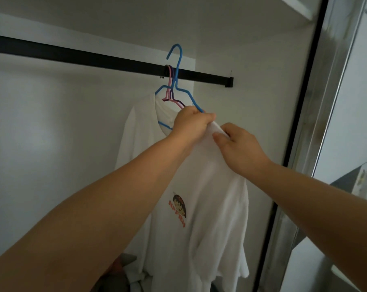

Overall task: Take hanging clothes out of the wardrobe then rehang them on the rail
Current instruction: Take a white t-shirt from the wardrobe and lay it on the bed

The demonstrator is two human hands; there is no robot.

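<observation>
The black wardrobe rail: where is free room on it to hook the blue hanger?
The black wardrobe rail is bare along its whole left stretch. Right of the hooks, a short bare piece reaches the end bracket. The pink hanger and purple hanger crowd one spot, where the blue wire hanger crosses.

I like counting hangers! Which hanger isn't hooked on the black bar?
The blue hanger. Its hook sticks up above the black rail, free of it, while the pink hanger and the purple hanger both hook over the rail.

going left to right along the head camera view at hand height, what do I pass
White wardrobe back wall → white T-shirt → left hand → right hand → black door frame edge → mirrored sliding door.
</observation>
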